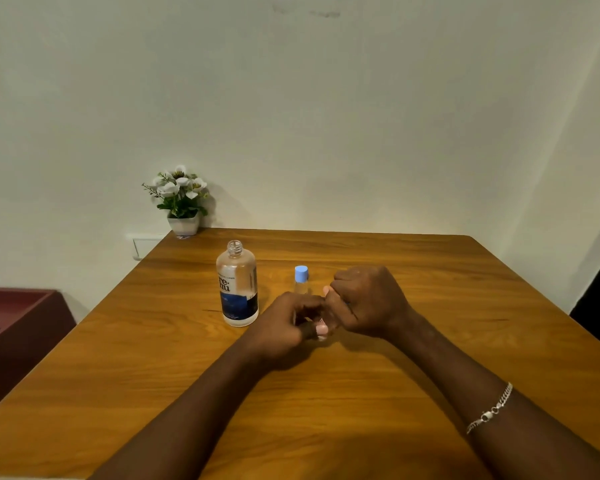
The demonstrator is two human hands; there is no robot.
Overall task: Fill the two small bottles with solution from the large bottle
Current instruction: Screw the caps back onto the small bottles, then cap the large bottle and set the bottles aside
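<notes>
Head view: left hand [284, 323] and right hand [364, 299] curl round a hidden small bottle, probably uncapping; large bottle [237, 284] open, so next needs a steady pour.

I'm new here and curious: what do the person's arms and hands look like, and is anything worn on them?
Both forearms are bare, with no sleeves in view. The left hand and right hand wear no gloves. A silver chain bracelet circles the right forearm; no watch shows.
</notes>
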